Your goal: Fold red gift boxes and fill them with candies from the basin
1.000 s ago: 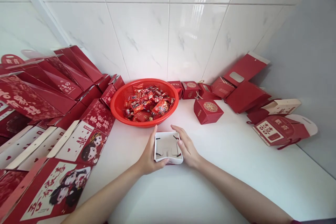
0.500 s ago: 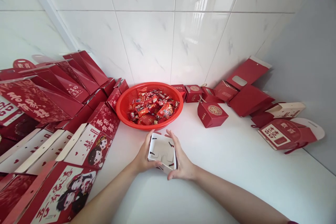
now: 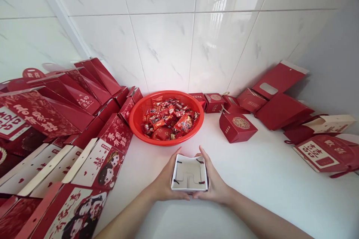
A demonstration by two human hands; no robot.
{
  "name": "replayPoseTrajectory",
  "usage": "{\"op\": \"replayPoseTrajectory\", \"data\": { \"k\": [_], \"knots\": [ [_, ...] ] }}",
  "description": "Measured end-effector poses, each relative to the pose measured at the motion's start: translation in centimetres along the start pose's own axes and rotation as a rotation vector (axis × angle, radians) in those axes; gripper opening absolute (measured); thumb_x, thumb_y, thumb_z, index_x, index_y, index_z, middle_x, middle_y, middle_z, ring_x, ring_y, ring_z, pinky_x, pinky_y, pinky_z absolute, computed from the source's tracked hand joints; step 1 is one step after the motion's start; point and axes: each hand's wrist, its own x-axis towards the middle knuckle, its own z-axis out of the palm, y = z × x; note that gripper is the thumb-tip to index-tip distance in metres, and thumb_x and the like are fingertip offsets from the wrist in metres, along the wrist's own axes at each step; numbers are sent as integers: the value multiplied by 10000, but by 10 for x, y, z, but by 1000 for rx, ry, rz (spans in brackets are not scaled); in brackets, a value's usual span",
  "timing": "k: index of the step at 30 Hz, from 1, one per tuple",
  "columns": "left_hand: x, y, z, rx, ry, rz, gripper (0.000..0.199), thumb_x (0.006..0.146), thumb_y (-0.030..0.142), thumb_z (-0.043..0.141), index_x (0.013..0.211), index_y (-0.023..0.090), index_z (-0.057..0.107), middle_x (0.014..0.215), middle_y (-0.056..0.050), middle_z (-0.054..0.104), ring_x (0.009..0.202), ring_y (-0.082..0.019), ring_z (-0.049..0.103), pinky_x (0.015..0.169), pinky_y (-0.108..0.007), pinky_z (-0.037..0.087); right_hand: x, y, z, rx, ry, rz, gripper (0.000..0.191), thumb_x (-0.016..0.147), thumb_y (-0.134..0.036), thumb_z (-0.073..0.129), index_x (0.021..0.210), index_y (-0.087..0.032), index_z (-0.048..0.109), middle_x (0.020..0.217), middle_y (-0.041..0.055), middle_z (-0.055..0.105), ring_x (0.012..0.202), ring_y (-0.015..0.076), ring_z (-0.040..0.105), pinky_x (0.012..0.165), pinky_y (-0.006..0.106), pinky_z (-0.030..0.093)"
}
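Note:
A small open box with a white inside faces up near the front middle of the white table. Dark cord ends, some with red, show at its four inner corners. My left hand grips its left side, and my right hand grips its right side, with both thumbs at the near edge. The outside of the box is mostly hidden. Just beyond the hands sits a red plastic basket holding red-wrapped candies.
Red and white gift boxes crowd the left side in rows. A red box with a gold emblem stands right of the basket. More red boxes and a handled box lie at the right. A tiled wall rises behind.
The open box has been turned and levelled between my hands, and its near edge now faces me squarely. The view has shifted a little, so the surroundings appear lower and mostly farther right.

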Motion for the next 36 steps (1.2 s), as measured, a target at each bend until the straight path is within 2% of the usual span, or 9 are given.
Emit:
{"op": "replayPoseTrajectory", "data": {
  "k": [6, 9, 12, 14, 18, 23, 27, 31, 36],
  "knots": [
    [0, 3, -2, 135, 100, -26, 1057, 645, 300, 859, 1466, 259, 195, 1422, -163, 453, 1298, -348, 485, 1079, -528, 404, 4, -6, -1, -70, -13, -7, 1183, 739, -559, 739, 1555, -273, -68, 1361, 143, 384, 1240, 300, 490, 1057, 464, 407],
    [2, 5, -5, 169, 156, -18, 1021, 642, 321, 858, 1449, 247, 236, 1409, -156, 465, 1291, -347, 487, 1073, -511, 416, 7, -6, -4, -145, -9, -31, 1141, 739, -644, 704, 1563, -268, 10, 1458, 160, 329, 1340, 323, 405, 1101, 472, 375],
    [4, 5, -7, 179, 204, 2, 1012, 632, 349, 865, 1436, 244, 258, 1393, -147, 477, 1293, -348, 481, 1074, -513, 410, 11, -9, -12, -266, 26, -119, 936, 821, -765, 477, 1546, -249, 185, 1562, 154, 231, 1452, 367, 226, 1157, 557, 262],
    [6, 4, -7, 164, 223, 20, 1005, 636, 367, 860, 1432, 245, 258, 1379, -144, 489, 1280, -345, 492, 1060, -512, 420, 16, -21, -22, -363, 120, -160, 727, 920, -676, 369, 1504, -251, 282, 1583, 140, 221, 1470, 362, 194, 1159, 601, 220],
    [8, 2, -7, 141, 227, 39, 972, 635, 382, 864, 1409, 238, 293, 1339, -141, 520, 1249, -342, 518, 1043, -517, 426, 48, -70, -51, -493, 305, -244, 421, 956, -397, 506, 1350, -263, 449, 1471, 136, 421, 1374, 304, 402, 1118, 530, 342],
    [6, -1, -6, 115, 168, 57, 1109, 603, 422, 887, 1476, 238, 228, 1406, -168, 466, 1309, -366, 467, 1085, -545, 379, 134, -127, -64, -506, -18, -332, 220, 1004, -275, 429, 1134, -216, 596, 1159, 60, 655, 1085, 187, 616, 945, 335, 481],
    [2, 0, -6, 143, 143, 50, 1123, 596, 431, 892, 1489, 243, 238, 1467, -172, 408, 1362, -371, 409, 1117, -537, 351, 209, -107, -42, -895, -426, -176, 191, 906, -142, 557, 1054, -196, 666, 1167, 70, 662, 1101, 217, 606, 937, 331, 443],
    [0, 3, -5, 160, 134, 46, 1103, 599, 423, 891, 1480, 236, 254, 1457, -171, 425, 1350, -366, 428, 1107, -527, 370, 244, -65, -25, -963, -446, -15, 252, 703, -105, 763, 944, -153, 710, 1025, 123, 707, 963, 281, 658, 804, 331, 474],
    [0, 3, -5, 124, 116, 25, 1114, 601, 410, 893, 1488, 243, 239, 1458, -167, 431, 1342, -360, 443, 1101, -519, 384, 223, -53, -39, -897, -241, 11, 206, 823, -297, 700, 990, -176, 702, 996, 73, 721, 934, 229, 664, 807, 303, 473]
  ]
}}
